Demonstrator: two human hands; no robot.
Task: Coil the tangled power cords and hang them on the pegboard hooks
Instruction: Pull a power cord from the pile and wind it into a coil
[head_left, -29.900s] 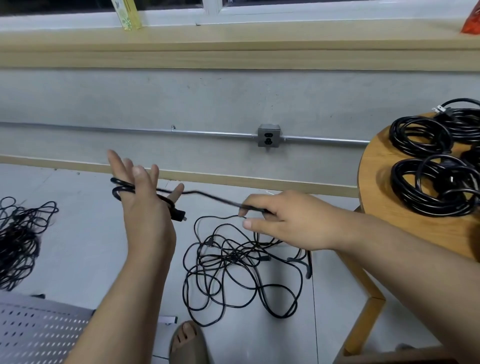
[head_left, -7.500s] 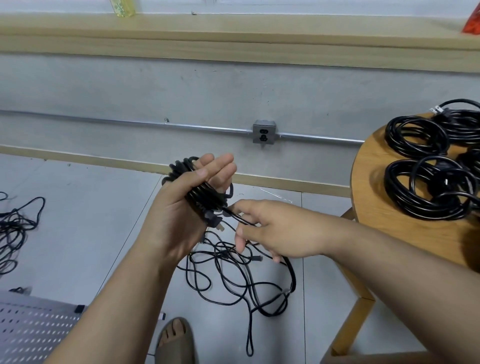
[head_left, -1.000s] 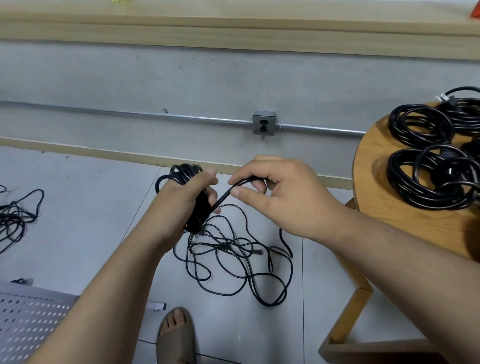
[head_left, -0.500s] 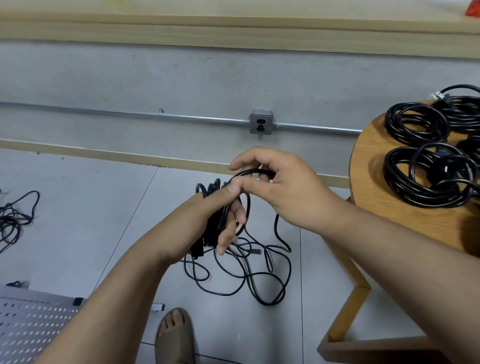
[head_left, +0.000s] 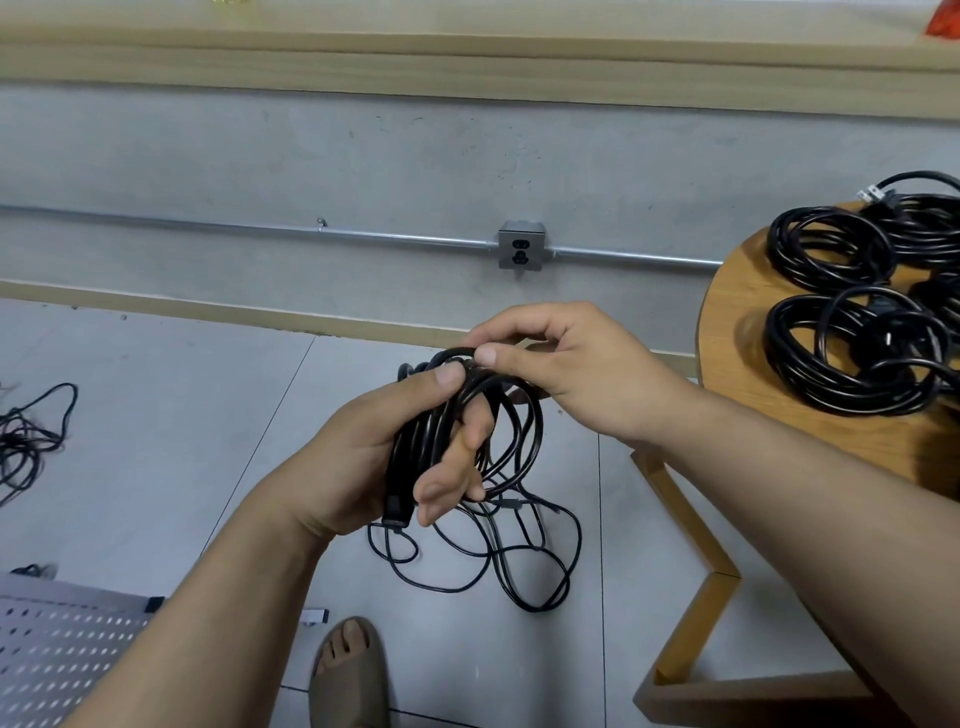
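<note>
— While the cord (head_left: 493, 545) is only partly wound, where does it sit?

— A bundle of black loops, the coil (head_left: 415, 441), hangs in the person's left grip (head_left: 374, 457). The thumb presses on top and the fingers curl through the loops. The rest of the cord trails down to a loose tangle on the grey floor, just ahead of a sandalled foot (head_left: 348, 670).

— And the other hand?

— The right grip (head_left: 571, 374) is closed to a pinch. Thumb and forefinger hold one strand of the cord at the very top of the coil, right beside the left thumb.

— So which step is this?

— Winding, I judge, with one more turn being laid on. A fair length lies unwound on the floor, so the coil is not finished.

— What does the next move call for?

— Probably drawing slack up from the floor and lapping it over the left palm, minding snags where strands cross. Hanging comes after. A perforated metal pegboard (head_left: 62, 654) lies at lower left, and I see no hooks from here.

— Anything else?

— Finished coils (head_left: 852, 353) rest on a round wooden bench (head_left: 737, 332) at right. A second tangle (head_left: 26, 441) lies on the floor far left, well apart.
</note>
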